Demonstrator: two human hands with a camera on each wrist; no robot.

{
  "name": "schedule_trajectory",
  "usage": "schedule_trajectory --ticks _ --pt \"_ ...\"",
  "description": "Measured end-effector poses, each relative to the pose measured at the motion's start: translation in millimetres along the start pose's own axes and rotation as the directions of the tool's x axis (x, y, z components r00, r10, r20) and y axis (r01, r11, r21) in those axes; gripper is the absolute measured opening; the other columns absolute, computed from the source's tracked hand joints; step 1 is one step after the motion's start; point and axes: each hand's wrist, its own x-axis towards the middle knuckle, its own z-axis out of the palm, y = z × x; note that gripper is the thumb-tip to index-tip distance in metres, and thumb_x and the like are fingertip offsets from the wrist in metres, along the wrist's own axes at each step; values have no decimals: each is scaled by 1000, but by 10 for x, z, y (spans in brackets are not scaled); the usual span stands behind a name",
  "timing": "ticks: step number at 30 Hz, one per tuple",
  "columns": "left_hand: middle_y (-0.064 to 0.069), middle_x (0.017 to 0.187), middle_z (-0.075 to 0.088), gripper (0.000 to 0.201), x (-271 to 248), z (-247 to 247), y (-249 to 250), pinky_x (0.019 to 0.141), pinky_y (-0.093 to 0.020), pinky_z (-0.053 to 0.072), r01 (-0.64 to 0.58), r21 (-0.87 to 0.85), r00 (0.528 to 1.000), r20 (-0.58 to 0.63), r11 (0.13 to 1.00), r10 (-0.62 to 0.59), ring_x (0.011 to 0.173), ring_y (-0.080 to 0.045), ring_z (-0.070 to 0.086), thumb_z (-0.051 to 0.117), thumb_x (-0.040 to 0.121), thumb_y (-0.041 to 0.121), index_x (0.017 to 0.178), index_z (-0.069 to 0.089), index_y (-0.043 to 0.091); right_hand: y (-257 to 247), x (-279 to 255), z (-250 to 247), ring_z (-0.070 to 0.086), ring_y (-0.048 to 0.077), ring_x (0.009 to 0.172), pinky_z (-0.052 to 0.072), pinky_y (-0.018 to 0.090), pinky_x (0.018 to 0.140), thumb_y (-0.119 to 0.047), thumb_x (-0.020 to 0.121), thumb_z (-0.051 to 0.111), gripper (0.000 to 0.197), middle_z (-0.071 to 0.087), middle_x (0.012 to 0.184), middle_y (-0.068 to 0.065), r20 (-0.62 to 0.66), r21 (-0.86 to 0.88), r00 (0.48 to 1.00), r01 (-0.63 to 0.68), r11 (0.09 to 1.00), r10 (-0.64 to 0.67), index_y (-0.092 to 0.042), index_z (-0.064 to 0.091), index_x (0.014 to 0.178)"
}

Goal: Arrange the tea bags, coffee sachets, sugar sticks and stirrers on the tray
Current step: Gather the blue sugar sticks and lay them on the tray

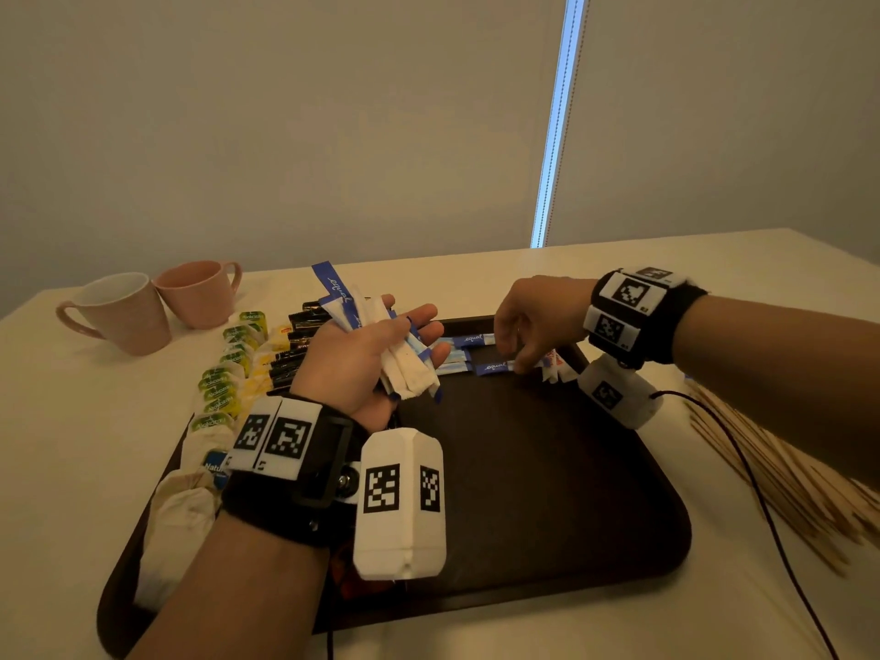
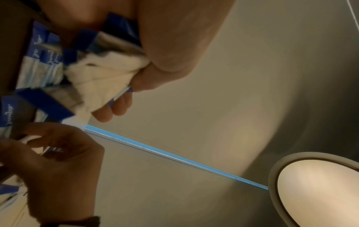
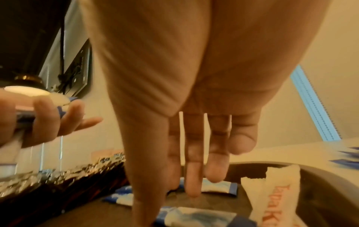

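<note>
We are gripping a bundle of sugar sticks (image 1: 405, 354) in our left hand (image 1: 362, 354), palm up; our right hand (image 1: 533, 326) is pressing extended fingertips on a blue stick (image 1: 495, 367) lying crosswise near the tray (image 1: 524, 469) far edge. Only the right wrist view is showing white sachets (image 3: 276, 193) beside it. Stirrers (image 1: 781, 473) are lying on the worktop (image 1: 571, 631), right.

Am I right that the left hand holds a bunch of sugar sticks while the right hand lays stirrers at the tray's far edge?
Not quite. In the head view the right hand is laying blue sugar sticks, not stirrers, at the tray's far edge. The stirrers lie on the table right of the tray. The left hand does hold a bunch of sugar sticks.
</note>
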Motion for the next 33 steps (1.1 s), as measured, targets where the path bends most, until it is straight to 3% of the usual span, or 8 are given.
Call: schedule_trajectory --ticks 2,5,12,22,25,29,33 --pt "-15 101 71 41 -2 0 -3 56 -32 59 -2 -9 1000 3 1000 2 79 -22 74 46 98 -4 137 44 9 -33 49 41 61 -1 74 49 20 71 -24 80 82 21 67 79 -13 -2 -45 1000 3 999 -3 -14 73 96" --pt "-15 98 72 41 6 -18 -5 56 -32 59 -12 -22 1000 5 1000 12 75 -22 75 47 98 -5 137 44 8 -57 127 79 57 0 72 43 16 63 -18 81 80 17 65 78 -9 13 -116 1000 -15 993 16 -9 74 94" --pt "-15 101 70 40 -10 -6 6 57 -32 60 -5 -17 1000 8 1000 5 78 -22 73 47 98 -4 136 45 10 -102 236 -63 56 4 71 38 16 60 -17 80 80 16 62 76 -8 -40 -128 998 -46 991 41 -11 72 92" --pt "-15 100 71 41 -2 -6 3 59 -34 62 -14 -19 1000 -6 1000 14 75 -22 74 47 98 -4 137 46 9 -129 487 -49 57 8 72 41 19 61 -24 78 83 19 62 76 -6 -91 -157 993 -92 983 78 -14 68 86" --pt "-15 100 72 41 -13 8 -1 61 -36 62 -2 -12 1000 -4 1000 1 75 -21 75 48 98 -3 137 46 10 -146 407 -113 62 11 74 44 20 62 -26 84 78 12 66 77 -6 -171 -53 985 -34 998 24 -18 69 81" --pt "-19 108 71 44 -31 18 5 64 -37 62 16 10 1000 18 1000 -16 83 -25 75 49 98 -3 139 44 11 -346 194 -275 62 5 67 51 21 65 -33 91 69 21 73 81 -5 -315 179 938 206 962 -142 -14 77 94" --pt "-21 110 71 43 -92 63 -21 68 -39 63 41 106 994 94 994 -51 94 -30 73 51 97 -2 137 45 10 -669 -4 -360 55 -2 62 42 14 55 -40 94 63 29 72 86 -7 -365 356 909 338 871 -203 -16 76 103"
